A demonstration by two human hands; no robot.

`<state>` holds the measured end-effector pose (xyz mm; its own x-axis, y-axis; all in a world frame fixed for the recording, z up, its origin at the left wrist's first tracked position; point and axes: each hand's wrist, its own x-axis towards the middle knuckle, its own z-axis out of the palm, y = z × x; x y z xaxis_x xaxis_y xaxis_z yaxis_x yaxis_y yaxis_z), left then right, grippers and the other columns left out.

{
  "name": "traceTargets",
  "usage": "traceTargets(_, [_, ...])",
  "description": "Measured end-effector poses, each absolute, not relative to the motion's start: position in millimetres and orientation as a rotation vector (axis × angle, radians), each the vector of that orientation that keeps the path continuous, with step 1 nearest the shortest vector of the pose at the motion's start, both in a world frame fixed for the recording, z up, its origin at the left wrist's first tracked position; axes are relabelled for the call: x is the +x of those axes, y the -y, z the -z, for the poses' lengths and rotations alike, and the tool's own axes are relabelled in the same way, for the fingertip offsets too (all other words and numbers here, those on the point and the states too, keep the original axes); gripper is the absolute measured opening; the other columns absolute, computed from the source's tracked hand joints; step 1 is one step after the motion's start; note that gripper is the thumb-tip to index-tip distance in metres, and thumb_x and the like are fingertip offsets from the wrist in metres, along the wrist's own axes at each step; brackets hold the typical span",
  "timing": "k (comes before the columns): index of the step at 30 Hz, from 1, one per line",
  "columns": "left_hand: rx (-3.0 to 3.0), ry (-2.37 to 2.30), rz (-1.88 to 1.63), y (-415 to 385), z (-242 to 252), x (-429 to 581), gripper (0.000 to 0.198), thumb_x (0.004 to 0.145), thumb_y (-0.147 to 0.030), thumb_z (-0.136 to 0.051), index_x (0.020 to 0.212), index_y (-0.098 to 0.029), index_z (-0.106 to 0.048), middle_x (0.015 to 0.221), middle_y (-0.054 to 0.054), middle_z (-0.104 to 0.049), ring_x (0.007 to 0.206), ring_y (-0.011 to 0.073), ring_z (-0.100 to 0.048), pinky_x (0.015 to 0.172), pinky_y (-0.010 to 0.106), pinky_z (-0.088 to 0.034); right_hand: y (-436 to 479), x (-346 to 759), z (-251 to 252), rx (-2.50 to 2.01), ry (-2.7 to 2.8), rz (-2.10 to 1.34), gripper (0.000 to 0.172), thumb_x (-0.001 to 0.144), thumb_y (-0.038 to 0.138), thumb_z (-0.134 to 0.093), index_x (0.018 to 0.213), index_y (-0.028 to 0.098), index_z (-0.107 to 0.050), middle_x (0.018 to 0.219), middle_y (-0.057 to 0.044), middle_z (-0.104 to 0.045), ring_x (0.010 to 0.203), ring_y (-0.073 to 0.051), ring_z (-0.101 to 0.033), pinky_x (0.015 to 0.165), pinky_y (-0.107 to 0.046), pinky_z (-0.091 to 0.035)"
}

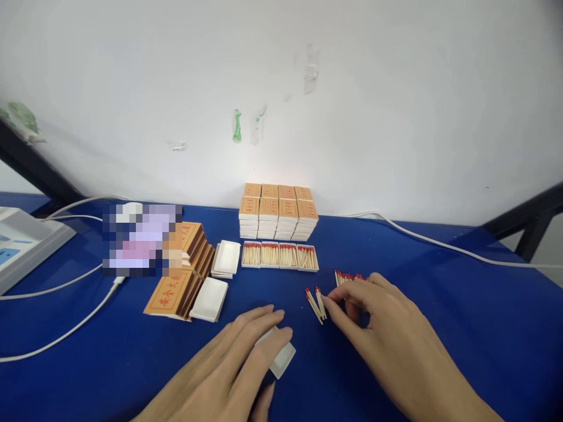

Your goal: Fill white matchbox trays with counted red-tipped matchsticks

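Matches (316, 305) lay at ten o'clock of our right hand (378, 319), fingertips touching them, pinch unclear; our left hand (237, 363), at seven o'clock, pressed flat, ungrasping, on a tray (284, 359), pinning it steady.

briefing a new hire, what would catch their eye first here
Two hands work at the front of the blue table: the left hand lies flat on a white tray, and the right hand touches a few loose matches. Behind them, a row of four filled trays sits before a stack of orange matchboxes.
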<state>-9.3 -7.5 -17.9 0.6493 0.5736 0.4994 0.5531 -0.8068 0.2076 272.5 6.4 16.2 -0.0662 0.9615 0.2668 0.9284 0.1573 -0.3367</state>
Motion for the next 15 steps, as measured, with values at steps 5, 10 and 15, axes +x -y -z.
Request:
traceTargets(5, [2.834, -0.968, -0.840, 9, 11, -9, 0.060, 0.099, -0.002, -0.046, 0.155, -0.014, -0.061, 0.159, 0.012, -0.070, 0.153, 0.0221, -0.064, 0.124, 0.035, -0.053, -8, 276, -17, -1.766, 1.962, 0.138, 0.032, 0.111, 0.043, -0.059, 0.088, 0.027, -0.076, 0.069, -0.001, -0.065, 0.074, -0.026, -0.058, 0.070, -0.042, -0.044])
traceTargets(10, [2.863, -0.966, -0.789, 8, -2, -9, 0.055, 0.098, -0.001, -0.047, 0.150, -0.013, -0.063, 0.152, 0.014, -0.075, 0.145, 0.0245, -0.072, 0.118, 0.036, -0.058, -13, 283, -10, -1.776, 2.014, 0.434, 0.039, 0.114, 0.043, -0.051, 0.093, 0.023, -0.077, 0.076, -0.007, -0.069, 0.080, -0.030, -0.055, 0.073, -0.045, -0.039])
traceTargets(15, [2.866, -0.973, -0.788, 8, -5, -9, 0.055, 0.099, 0.000, -0.046, 0.150, -0.013, -0.063, 0.151, 0.014, -0.076, 0.143, 0.0251, -0.073, 0.118, 0.035, -0.059, -15, 281, -6, -1.763, 2.024, 0.332, 0.032, 0.111, 0.036, -0.056, 0.089, 0.024, -0.075, 0.074, -0.004, -0.067, 0.077, -0.028, -0.055, 0.072, -0.043, -0.041])
